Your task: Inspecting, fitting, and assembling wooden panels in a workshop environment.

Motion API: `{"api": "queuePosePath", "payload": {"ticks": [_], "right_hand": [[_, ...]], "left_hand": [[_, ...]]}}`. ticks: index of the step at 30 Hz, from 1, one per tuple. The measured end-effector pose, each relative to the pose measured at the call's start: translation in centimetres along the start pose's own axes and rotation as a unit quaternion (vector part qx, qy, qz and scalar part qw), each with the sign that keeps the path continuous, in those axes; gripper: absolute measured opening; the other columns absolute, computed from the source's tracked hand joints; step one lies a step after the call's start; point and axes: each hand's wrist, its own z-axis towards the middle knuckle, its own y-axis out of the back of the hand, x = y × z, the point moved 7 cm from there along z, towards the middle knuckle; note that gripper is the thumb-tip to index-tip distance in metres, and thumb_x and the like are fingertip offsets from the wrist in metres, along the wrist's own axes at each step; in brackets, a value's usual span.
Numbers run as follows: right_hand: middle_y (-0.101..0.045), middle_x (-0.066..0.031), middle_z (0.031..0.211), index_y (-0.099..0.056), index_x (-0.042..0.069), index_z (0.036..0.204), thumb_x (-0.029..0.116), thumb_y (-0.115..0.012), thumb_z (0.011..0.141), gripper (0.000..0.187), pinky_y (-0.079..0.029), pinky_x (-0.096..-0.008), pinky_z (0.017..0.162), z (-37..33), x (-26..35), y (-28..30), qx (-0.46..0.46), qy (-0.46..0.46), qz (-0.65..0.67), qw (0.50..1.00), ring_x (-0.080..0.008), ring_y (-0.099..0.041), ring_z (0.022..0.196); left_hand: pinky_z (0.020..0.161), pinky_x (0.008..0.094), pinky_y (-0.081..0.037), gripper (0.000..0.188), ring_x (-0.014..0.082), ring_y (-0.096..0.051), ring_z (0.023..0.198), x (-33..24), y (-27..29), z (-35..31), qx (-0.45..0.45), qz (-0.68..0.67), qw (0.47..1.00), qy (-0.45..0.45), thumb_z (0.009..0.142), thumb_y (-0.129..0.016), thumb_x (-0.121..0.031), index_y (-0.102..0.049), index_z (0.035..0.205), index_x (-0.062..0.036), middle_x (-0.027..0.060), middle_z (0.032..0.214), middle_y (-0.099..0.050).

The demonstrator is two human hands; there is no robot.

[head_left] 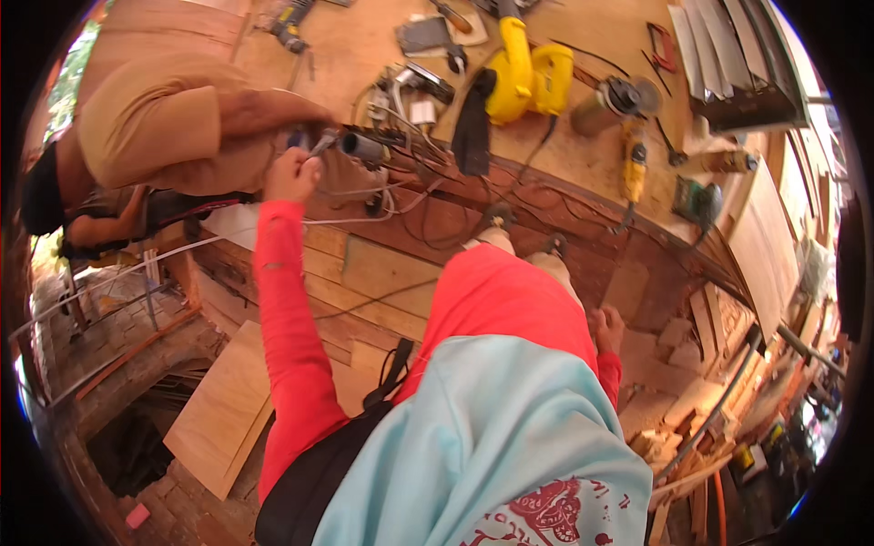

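Rough wooden workbench [583,164] — glossy plastic drill [528,77]

Def a carpentry workshop, prob semi-outdoor w/ rough brick floor [173,491]. Big worn plywood table [364,45] is covered in power tools: yellow circular saw [523,73], angle grinder [614,100], yellow drill-type tool [635,168], green sander [696,202], plus cords [401,205] tangled all over the edge. Loose plywood sheet [223,409] leaning down below, planks [382,273] stacked under the table, offcuts & scrap wood [692,409] piled at the right, more boards [760,246] standing against the wall. Another person in a tan shirt [155,123] is bent over the same table.
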Motion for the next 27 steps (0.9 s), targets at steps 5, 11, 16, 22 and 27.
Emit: {"api": "queuePosePath", "payload": {"ticks": [5, 11, 16, 22, 27], "right_hand": [[-0.069, -0.008, 0.094, -0.064, -0.003, 0.11, 0.013, -0.062, 0.094, 0.022, -0.053, -0.0282, 0.075, 3.6, 11.4, -1.5, 0.107, 0.042, 0.117, 0.986, -0.0157, -0.067, 0.086], [-0.065, -0.0124, 0.121, -0.058, -0.003, 0.125, 0.013, -0.061, 0.095, 0.034, -0.047, -0.0325, 0.1, 0.5, 32.6, -5.5, 0.251, 0.24, 0.126, 0.929, -0.0218, -0.061, 0.115], [-0.065, -0.0114, 0.12, -0.06, -0.002, 0.12, 0.009, -0.059, 0.095, 0.028, -0.046, -0.0326, 0.099, -2.5, 36.8, -6.4, 0.167, 0.371, 0.068, 0.911, -0.0236, -0.061, 0.113], [-0.062, -0.0026, 0.081, -0.066, 0.001, 0.104, 0.01, -0.049, 0.101, 0.02, -0.048, -0.0256, 0.065, -2.3, 33.0, 1.9, 0.087, 0.198, 0.145, 0.965, -0.0104, -0.058, 0.072], [-0.051, 0.0015, 0.069, -0.065, 0.001, 0.104, 0.018, -0.048, 0.104, 0.024, -0.034, -0.0226, 0.053, -5.2, 27.1, 13.5, -0.17, 0.156, 0.198, 0.953, -0.0061, -0.044, 0.059]], "left_hand": [[0.049, 0.0171, -0.034, 0.011, 0.0018, -0.046, 0.056, -13.6, -1.0, -8.0, 0.198, -0.188, 0.962, 0.029, 0.097, -0.058, -0.015, -0.06, 0.1, -0.0047, 0.0009, 0.075, -0.061], [0.05, 0.0182, -0.036, 0.008, 0.0017, -0.048, 0.06, -25.1, -10.2, -9.9, 0.278, -0.336, 0.9, -0.018, 0.096, -0.061, -0.013, -0.058, 0.099, -0.0058, -0.0016, 0.077, -0.061], [0.056, 0.0267, -0.048, 0.014, 0.0104, -0.061, 0.067, -33.0, -19.6, -10.4, 0.311, -0.334, 0.869, -0.194, 0.094, -0.063, -0.015, -0.056, 0.098, -0.0031, 0.0039, 0.077, -0.064], [0.058, 0.029, -0.05, 0.018, 0.0115, -0.062, 0.064, -35.1, -23.0, -9.5, 0.37, -0.335, 0.85, -0.165, 0.094, -0.064, -0.017, -0.058, 0.1, -0.0012, 0.0057, 0.076, -0.066], [0.057, 0.0243, -0.05, 0.015, 0.0097, -0.061, 0.062, -27.9, -23.9, 1.4, 0.142, -0.235, 0.94, -0.203, 0.097, -0.058, -0.015, -0.058, 0.102, -0.0012, 0.0063, 0.081, -0.067]]}}
